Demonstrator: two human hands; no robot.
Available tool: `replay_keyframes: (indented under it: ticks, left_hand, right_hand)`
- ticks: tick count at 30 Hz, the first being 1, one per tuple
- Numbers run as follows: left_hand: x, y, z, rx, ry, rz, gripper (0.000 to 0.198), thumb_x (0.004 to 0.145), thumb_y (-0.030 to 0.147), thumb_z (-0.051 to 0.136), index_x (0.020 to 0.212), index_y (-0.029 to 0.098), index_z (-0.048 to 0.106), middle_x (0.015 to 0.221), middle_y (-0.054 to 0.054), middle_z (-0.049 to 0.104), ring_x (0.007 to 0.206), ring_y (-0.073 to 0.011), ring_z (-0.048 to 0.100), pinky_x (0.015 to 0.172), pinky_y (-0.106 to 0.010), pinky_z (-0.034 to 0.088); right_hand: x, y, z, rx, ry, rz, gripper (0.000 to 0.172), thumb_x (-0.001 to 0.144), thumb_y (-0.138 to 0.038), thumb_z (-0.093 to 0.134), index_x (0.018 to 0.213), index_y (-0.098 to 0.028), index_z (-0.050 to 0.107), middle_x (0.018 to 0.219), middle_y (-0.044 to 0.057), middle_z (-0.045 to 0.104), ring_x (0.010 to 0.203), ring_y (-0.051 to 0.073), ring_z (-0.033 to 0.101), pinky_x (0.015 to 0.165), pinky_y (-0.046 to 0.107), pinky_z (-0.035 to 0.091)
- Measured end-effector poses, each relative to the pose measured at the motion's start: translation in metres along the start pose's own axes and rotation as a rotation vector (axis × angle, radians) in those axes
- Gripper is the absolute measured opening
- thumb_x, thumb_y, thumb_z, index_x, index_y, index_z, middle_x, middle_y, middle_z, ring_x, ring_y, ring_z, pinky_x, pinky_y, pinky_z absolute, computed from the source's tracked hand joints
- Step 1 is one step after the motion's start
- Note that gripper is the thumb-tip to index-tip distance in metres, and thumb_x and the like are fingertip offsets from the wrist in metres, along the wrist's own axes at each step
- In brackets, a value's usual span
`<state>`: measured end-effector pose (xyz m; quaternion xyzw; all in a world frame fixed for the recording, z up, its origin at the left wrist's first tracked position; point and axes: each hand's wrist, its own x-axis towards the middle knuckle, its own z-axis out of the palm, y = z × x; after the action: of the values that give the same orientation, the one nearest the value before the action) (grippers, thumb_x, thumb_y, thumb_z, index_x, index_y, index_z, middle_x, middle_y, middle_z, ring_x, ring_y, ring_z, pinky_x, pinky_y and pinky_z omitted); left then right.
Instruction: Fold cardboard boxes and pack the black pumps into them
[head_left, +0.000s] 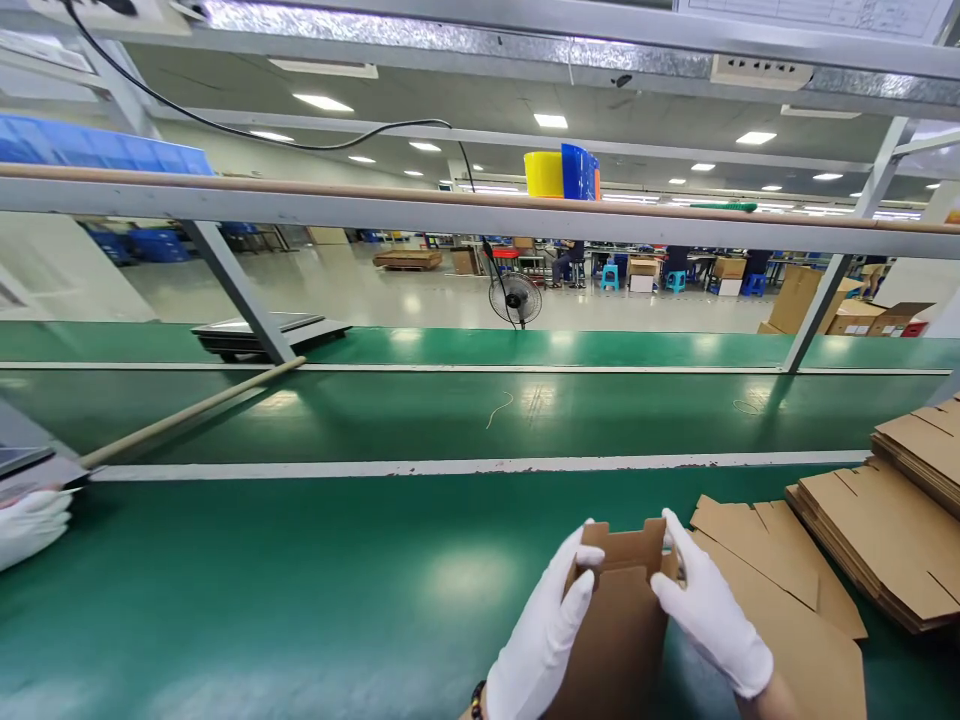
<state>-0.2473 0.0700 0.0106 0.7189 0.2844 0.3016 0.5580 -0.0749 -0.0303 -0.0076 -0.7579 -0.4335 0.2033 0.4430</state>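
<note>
Both my hands wear white gloves and hold a small brown cardboard box (621, 620) at the near edge of the green table (300, 590). My left hand (547, 625) grips the box's left side, fingers curled over its top flap. My right hand (709, 610) clasps the right side, fingers pressed on the upper edge. The box stands partly folded, its flaps upright between my hands.
Flat cardboard blanks (780, 570) lie right of the box, with taller stacks (892, 530) beyond. Another person's white-gloved hand (30, 525) rests at the left edge by a wooden stick (187, 412). A green conveyor belt (480, 410), dark trays (270, 333) and a fan (514, 298) sit beyond.
</note>
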Motion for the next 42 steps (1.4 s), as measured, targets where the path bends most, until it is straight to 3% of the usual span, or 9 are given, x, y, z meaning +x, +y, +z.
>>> replay_keyframes:
  ticks: [8, 15, 19, 22, 24, 27, 32, 38, 42]
  left_hand:
    - [0.015, -0.001, 0.015, 0.007, 0.239, 0.150, 0.029, 0.080, 0.048, 0.053, 0.075, 0.020, 0.044, 0.107, -0.008, 0.050, 0.110, -0.0244, 0.045, 0.095, -0.038, 0.035]
    - [0.007, -0.019, -0.001, -0.269, -0.135, 0.413, 0.047, 0.071, 0.066, 0.052, 0.075, 0.021, 0.040, 0.078, 0.000, 0.044, 0.077, -0.0172, 0.049, 0.085, -0.040, 0.043]
    - [0.013, -0.019, -0.018, -0.241, -0.261, 0.198, 0.051, 0.088, 0.059, 0.022, 0.075, 0.019, 0.052, 0.069, -0.002, 0.048, 0.073, -0.0166, 0.050, 0.087, -0.040, 0.041]
    - [0.018, -0.013, -0.028, 0.004, -0.272, -0.056, 0.038, 0.088, 0.047, 0.037, 0.106, 0.020, 0.057, 0.077, -0.003, 0.055, 0.079, -0.0168, 0.052, 0.086, -0.034, 0.041]
    - [0.021, -0.007, -0.031, 0.117, -0.354, -0.139, 0.034, 0.082, 0.038, 0.050, 0.112, 0.021, 0.056, 0.090, -0.004, 0.058, 0.087, -0.0170, 0.052, 0.086, -0.031, 0.041]
    - [0.026, 0.004, -0.033, 0.206, -0.523, -0.074, 0.021, 0.076, 0.030, 0.056, 0.092, 0.020, 0.064, 0.094, -0.003, 0.056, 0.089, -0.0168, 0.052, 0.084, -0.029, 0.042]
    - [0.023, 0.018, -0.032, 0.244, -0.587, -0.010, 0.016, 0.076, 0.027, 0.053, 0.085, 0.019, 0.064, 0.092, -0.004, 0.056, 0.089, -0.0165, 0.053, 0.083, -0.029, 0.043]
    - [-0.003, 0.011, -0.030, 0.184, -0.335, -0.070, 0.027, 0.087, 0.027, 0.040, 0.105, 0.021, 0.058, 0.112, -0.006, 0.057, 0.111, -0.0188, 0.049, 0.101, -0.034, 0.036]
    - [-0.028, -0.005, -0.034, 0.308, -0.271, -0.038, 0.047, 0.089, 0.040, 0.039, 0.134, 0.028, 0.034, 0.145, -0.006, 0.029, 0.133, -0.0233, 0.026, 0.111, -0.042, 0.023]
  right_hand:
    - [-0.023, 0.021, -0.018, 0.081, -0.090, -0.187, 0.057, 0.074, -0.019, 0.045, 0.130, -0.023, 0.044, 0.132, 0.005, 0.045, 0.122, 0.024, 0.039, 0.105, 0.046, 0.031]
    - [-0.024, 0.032, -0.026, 0.162, -0.179, -0.238, 0.048, 0.072, -0.016, 0.054, 0.118, -0.026, 0.051, 0.111, 0.005, 0.056, 0.109, 0.024, 0.051, 0.103, 0.040, 0.034]
    - [-0.024, 0.037, -0.007, 0.391, -0.229, -0.239, 0.069, 0.073, -0.033, 0.069, 0.133, -0.026, 0.036, 0.105, 0.007, 0.059, 0.105, 0.026, 0.053, 0.101, 0.044, 0.035]
    - [-0.024, 0.046, 0.019, 0.592, -0.126, -0.257, 0.084, 0.069, -0.052, 0.072, 0.136, -0.031, 0.025, 0.116, 0.009, 0.056, 0.111, 0.027, 0.051, 0.097, 0.046, 0.039]
    - [-0.025, 0.051, 0.033, 0.633, -0.076, -0.281, 0.069, 0.076, -0.055, 0.064, 0.132, -0.032, 0.032, 0.124, 0.011, 0.051, 0.115, 0.027, 0.047, 0.096, 0.045, 0.041]
    - [-0.024, 0.046, 0.037, 0.440, -0.087, -0.395, 0.041, 0.088, -0.049, 0.050, 0.124, -0.030, 0.048, 0.132, 0.010, 0.044, 0.120, 0.027, 0.042, 0.099, 0.045, 0.038]
    - [-0.021, 0.006, 0.018, 0.072, -0.214, -0.575, 0.047, 0.085, -0.058, 0.048, 0.119, -0.027, 0.058, 0.125, 0.008, 0.052, 0.115, 0.027, 0.048, 0.096, 0.039, 0.044]
    - [-0.028, -0.008, 0.021, 0.022, -0.224, -0.247, 0.036, 0.092, -0.039, 0.042, 0.123, -0.024, 0.054, 0.126, 0.007, 0.051, 0.114, 0.022, 0.049, 0.097, 0.034, 0.043]
    - [-0.040, 0.001, 0.021, -0.192, -0.141, -0.238, 0.039, 0.092, -0.041, 0.042, 0.130, -0.032, 0.046, 0.139, 0.000, 0.035, 0.122, 0.023, 0.040, 0.100, 0.039, 0.040]
